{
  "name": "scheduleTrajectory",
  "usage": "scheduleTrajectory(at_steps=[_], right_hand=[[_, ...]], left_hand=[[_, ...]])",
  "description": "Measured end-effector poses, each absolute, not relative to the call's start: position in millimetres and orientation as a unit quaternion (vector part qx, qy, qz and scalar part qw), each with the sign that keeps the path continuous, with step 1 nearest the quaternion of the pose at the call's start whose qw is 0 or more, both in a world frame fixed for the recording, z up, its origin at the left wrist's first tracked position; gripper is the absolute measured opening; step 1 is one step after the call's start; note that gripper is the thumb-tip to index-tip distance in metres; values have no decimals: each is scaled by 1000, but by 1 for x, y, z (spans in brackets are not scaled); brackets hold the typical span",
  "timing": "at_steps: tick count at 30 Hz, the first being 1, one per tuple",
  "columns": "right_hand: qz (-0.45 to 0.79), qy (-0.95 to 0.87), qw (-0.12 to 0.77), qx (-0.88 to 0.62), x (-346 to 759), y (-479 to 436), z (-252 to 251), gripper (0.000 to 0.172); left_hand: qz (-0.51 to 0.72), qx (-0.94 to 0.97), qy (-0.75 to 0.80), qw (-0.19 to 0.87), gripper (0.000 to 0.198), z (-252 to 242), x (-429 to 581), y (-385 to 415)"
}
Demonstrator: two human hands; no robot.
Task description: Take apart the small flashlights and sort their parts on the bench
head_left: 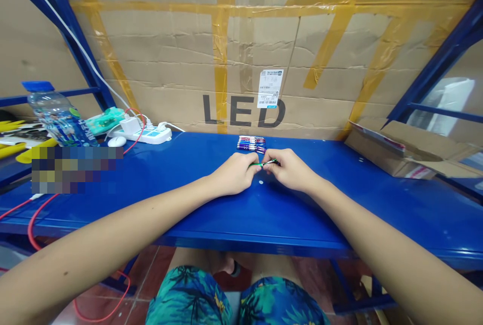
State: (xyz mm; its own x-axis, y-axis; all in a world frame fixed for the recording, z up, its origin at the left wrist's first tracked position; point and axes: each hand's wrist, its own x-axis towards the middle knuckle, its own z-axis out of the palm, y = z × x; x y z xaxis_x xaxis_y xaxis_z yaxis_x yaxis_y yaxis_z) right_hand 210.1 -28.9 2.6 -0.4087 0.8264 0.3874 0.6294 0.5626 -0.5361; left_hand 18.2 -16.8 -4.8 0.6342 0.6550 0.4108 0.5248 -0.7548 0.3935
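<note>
My left hand (237, 173) and my right hand (287, 168) meet over the middle of the blue metal shelf (211, 214), both closed around one thin green pen-like stick (261, 164) held level between them. Only a short green stretch shows between the fingers, with a darker tip at the right hand. Just behind the hands lies a small row of several similar sticks (251, 144) in blue, red and white, side by side on the shelf. A tiny pale speck (260, 182) sits on the shelf below the hands.
A taped cardboard wall marked LED (243, 111) closes the back. At left stand a water bottle (56, 116), a white power strip (145, 134) with plugs and a red cable (35, 214). An open cardboard box (400, 151) lies at right.
</note>
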Motion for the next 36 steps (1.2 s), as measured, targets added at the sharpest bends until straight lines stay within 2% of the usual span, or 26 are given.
scheduleTrajectory(at_steps=[14,23,36], right_hand=[[178,-817,327,-441,210,-28,2,10],[178,-825,302,-443,215,-33,10,9],[327,-764,322,-454,220,-21,0,17]], left_hand=[[247,912,324,53,16,-6,16,-18],[261,904,316,120,18,-6,15,-11],[294,856,345,251,21,-3,11,-2]])
